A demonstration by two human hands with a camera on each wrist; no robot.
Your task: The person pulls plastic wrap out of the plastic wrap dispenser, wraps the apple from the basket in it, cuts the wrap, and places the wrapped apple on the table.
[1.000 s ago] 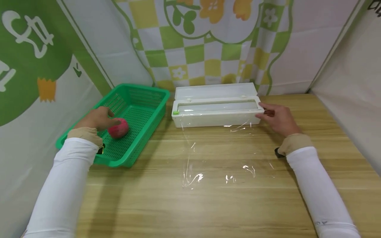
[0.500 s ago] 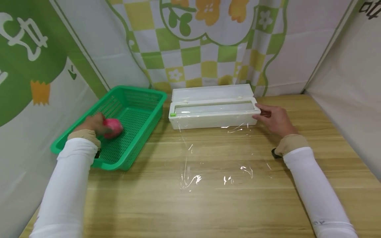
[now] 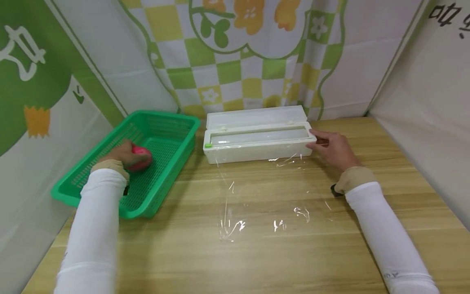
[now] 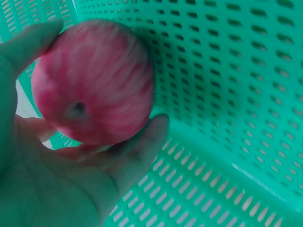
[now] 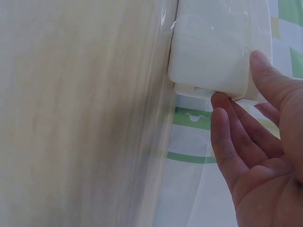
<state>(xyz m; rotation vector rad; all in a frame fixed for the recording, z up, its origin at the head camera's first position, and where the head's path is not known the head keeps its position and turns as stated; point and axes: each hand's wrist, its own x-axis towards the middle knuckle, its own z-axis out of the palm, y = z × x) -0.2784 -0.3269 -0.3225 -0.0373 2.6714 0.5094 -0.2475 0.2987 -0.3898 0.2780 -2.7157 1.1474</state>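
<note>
My left hand reaches into the green basket and grips a red apple. In the left wrist view the thumb lies along one side of the apple and the fingers curl under the other. At the back of the table stands a white cling film dispenser with its lid up. My right hand holds the dispenser's right end, thumb and fingertips on its corner in the right wrist view. Clear cling film is drawn out from it, lying over the table toward me.
The wooden table runs up to a checked cloth at the back. White and green printed walls close in the left side, and a pale wall the right. A green slider sits at the dispenser's left end.
My left hand has closed round the apple, which has shifted slightly within the basket. The right hand keeps its place on the dispenser. The head view has turned a little.
</note>
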